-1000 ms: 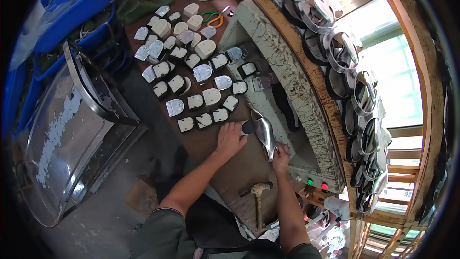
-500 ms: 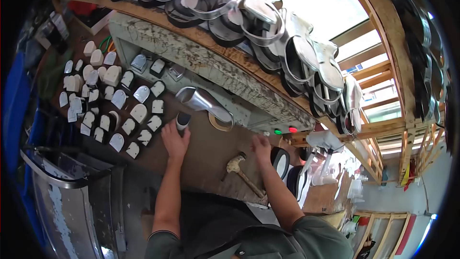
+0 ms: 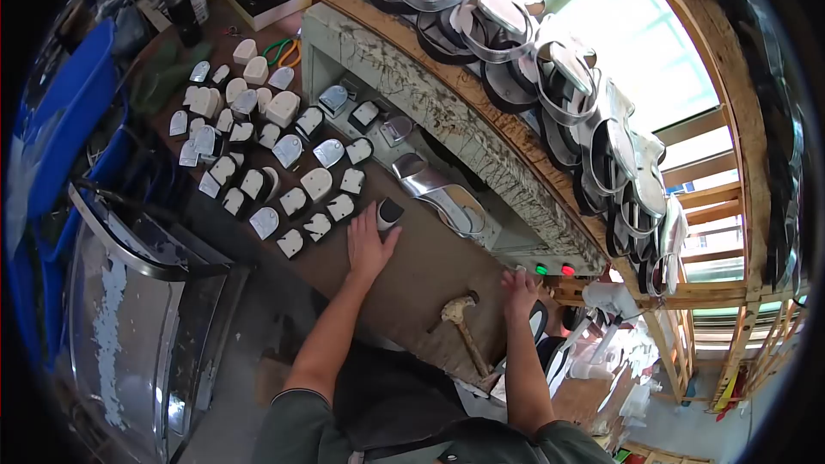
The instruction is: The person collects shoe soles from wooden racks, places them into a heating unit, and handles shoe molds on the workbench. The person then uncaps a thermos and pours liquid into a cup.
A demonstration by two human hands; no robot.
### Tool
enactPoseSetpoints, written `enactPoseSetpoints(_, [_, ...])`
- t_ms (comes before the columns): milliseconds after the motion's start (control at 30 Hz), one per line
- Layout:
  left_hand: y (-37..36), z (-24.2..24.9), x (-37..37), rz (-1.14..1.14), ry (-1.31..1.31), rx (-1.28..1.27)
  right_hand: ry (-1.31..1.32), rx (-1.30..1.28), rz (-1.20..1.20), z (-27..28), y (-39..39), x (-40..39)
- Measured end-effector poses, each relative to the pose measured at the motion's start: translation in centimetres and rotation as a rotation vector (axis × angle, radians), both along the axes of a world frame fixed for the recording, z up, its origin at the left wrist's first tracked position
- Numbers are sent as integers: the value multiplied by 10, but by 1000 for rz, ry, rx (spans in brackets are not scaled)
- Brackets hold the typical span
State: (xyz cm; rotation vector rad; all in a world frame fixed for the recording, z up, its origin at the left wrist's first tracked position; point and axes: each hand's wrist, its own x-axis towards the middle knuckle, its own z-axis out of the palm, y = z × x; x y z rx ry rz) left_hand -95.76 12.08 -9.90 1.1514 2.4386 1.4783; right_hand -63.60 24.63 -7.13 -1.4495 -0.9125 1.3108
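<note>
My left hand (image 3: pixel 369 245) lies on the brown bench, fingers extended and thumb apart, beside a black-and-white heel-shaped block (image 3: pixel 389 212). The block stands between thumb and forefinger. Over at the machine's lower front corner, my right hand (image 3: pixel 520 294) has its fingers bent together at a small pale knob (image 3: pixel 520 269), left of the green button (image 3: pixel 540 269) and red button (image 3: pixel 567 270). A hammer (image 3: pixel 464 331) rests on the bench between both hands. A silver strapped shoe piece (image 3: pixel 440 196) sits in the machine's recess.
Several heel blocks (image 3: pixel 316 183) cover the bench's left part. Rows of silver sandals (image 3: pixel 498 17) line the wooden shelf (image 3: pixel 468 77) above the machine (image 3: pixel 412 60). Scissors (image 3: pixel 284 51) lie at the back, a metal-rimmed bin (image 3: pixel 129 309) stands at left, and black soles are at right.
The view has turned, shifting the bench and both hands rightward in the picture. My left hand's fingers look straighter beside the block. My right hand remains at the machine's corner.
</note>
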Motion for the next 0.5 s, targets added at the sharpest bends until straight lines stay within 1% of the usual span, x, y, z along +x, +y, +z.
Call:
enactPoseSetpoints(33, [0,-2,-1,-22,-15,-37,11,-21,15,0,-2,1])
enactPoseSetpoints(167, [1,-9,-3,-46,5,-22,-52,-110,106,-17,-23,-9])
enactPoseSetpoints(233, [-2,-10,-1,-13,-25,41,-366,14,395,-29,-29,-29])
enactPoseSetpoints(267, [-4,-10,-1,-10,-24,42,-364,15,398,-31,-22,-41])
enactPoseSetpoints(333, [-12,-9,0,-14,25,39,-908,502,544,-34,4,-70])
enactPoseSetpoints(367, [-15,-8,2,-9,26,39,-907,505,548,-29,13,-87])
enactPoseSetpoints(433, [-23,-5,1,-11,28,-19,-1051,555,627,-21,25,-112])
enactPoseSetpoints(500, [-25,-2,0,-19,18,-26,-984,561,649,-31,34,-115])
